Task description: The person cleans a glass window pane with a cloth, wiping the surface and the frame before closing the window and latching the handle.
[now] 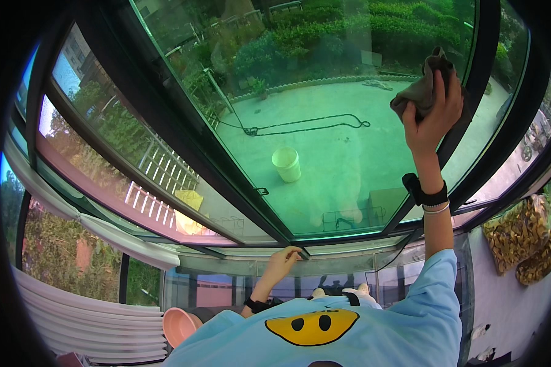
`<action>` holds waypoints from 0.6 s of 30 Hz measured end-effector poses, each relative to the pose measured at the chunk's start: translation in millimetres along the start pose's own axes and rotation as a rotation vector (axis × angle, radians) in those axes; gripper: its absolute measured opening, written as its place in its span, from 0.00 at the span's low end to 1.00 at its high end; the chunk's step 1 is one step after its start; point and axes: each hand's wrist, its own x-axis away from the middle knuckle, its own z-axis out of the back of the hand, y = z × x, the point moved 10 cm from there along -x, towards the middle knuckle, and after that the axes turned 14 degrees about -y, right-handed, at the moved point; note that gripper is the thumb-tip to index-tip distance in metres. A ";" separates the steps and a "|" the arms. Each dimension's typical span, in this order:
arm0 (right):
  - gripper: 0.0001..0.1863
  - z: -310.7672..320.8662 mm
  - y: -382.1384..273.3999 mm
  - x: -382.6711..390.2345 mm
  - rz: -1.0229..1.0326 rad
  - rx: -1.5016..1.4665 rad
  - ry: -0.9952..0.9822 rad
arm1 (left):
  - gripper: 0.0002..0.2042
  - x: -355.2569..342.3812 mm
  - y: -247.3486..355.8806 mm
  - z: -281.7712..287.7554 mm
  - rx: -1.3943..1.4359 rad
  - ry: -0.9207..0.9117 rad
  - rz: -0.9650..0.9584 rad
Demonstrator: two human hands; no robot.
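Note:
My right hand [436, 119] is raised at the upper right, fingers spread over a crumpled dark grey-brown cloth [415, 96]. It presses the cloth to the green-tinted window pane [324, 177], close to the dark frame on the pane's right side. Lower down, my left hand [281, 263] hangs in front of me near the bottom window frame [349, 238]. Its fingers are loosely curled in, and nothing shows in them. A black band [425, 191] circles my right wrist, with a pale bracelet beside it.
A pink-orange basin [179, 327] sits at lower left, beside a white ribbed radiator [92, 312]. Bags of brown dried pieces [520, 232] lie on the right. Through the glass, a pale bucket [286, 165] and a dark hose loop [312, 125] lie outside on paving.

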 end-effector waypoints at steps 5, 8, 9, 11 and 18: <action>0.33 8.5 -3.6 -51.3 0.091 0.012 0.063 | 0.13 13.1 -8.9 -16.6 -0.169 -0.195 -0.006; 0.32 16.4 -8.7 -87.2 0.201 0.054 0.100 | 0.14 31.6 -21.6 -78.7 -0.120 -0.640 -0.099; 0.32 17.5 -8.9 -100.3 0.235 0.020 0.096 | 0.14 45.3 -25.6 -99.5 -0.085 -0.795 -0.140; 0.31 19.1 -6.1 -121.1 0.176 0.134 0.086 | 0.14 60.0 -44.2 -123.0 0.027 -0.928 -0.055; 0.29 21.2 -27.3 -169.2 0.225 0.208 0.079 | 0.20 84.2 -68.6 -129.9 0.216 -1.191 0.112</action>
